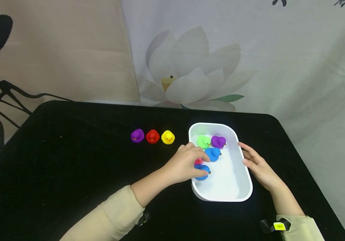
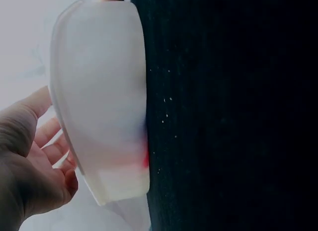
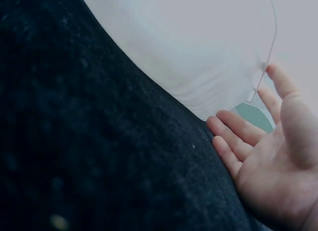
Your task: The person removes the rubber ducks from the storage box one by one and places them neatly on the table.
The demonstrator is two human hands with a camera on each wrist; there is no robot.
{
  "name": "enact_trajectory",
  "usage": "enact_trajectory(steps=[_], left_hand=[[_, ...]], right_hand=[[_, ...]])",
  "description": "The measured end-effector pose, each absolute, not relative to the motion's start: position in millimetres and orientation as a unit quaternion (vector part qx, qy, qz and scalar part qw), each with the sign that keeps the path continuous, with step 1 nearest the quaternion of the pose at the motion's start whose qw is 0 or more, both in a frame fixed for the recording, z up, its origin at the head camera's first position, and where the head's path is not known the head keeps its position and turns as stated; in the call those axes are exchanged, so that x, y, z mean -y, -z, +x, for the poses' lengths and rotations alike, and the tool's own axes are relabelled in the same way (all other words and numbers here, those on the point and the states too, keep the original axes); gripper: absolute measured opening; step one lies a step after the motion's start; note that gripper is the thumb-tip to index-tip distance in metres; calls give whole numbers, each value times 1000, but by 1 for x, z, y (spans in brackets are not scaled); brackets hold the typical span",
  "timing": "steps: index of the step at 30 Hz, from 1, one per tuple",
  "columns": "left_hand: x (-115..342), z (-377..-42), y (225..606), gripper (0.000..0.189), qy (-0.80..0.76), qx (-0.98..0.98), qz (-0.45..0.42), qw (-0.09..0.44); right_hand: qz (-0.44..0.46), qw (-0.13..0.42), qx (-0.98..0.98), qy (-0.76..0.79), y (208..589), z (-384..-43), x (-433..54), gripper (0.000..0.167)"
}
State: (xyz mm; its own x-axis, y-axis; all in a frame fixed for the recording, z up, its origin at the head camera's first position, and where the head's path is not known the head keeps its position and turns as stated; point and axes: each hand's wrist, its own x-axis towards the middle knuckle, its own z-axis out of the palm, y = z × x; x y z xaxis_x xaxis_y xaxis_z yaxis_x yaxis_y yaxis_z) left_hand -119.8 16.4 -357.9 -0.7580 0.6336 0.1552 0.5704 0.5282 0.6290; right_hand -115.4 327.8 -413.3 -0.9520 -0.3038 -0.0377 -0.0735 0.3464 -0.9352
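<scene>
My left hand reaches over the near-left rim of a white plastic tray, thumb and fingers spread apart. Below them lie a pink rubber duck, mostly hidden, and a blue rubber duck. Through the tray wall in the left wrist view, reddish and bluish blurs show low down, apart from the left hand. Another blue duck, a green duck and a purple duck sit farther back inside. My right hand touches the tray's right side with extended fingers.
Left of the tray, a purple duck, a red duck and a yellow duck stand in a row on the black-covered table. A curtain with a flower print hangs behind the table.
</scene>
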Motion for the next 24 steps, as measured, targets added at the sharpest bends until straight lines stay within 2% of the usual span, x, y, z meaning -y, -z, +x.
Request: enact_trajectory(steps=[10, 24], left_hand=[[-26, -124, 363, 35, -292, -893, 336, 71], [-37, -122, 362, 30, -221, -920, 315, 73]], right_hand=[[-116, 102, -812, 562, 413, -115, -328, 56], [-112, 98, -812, 564, 414, -115, -326, 58]])
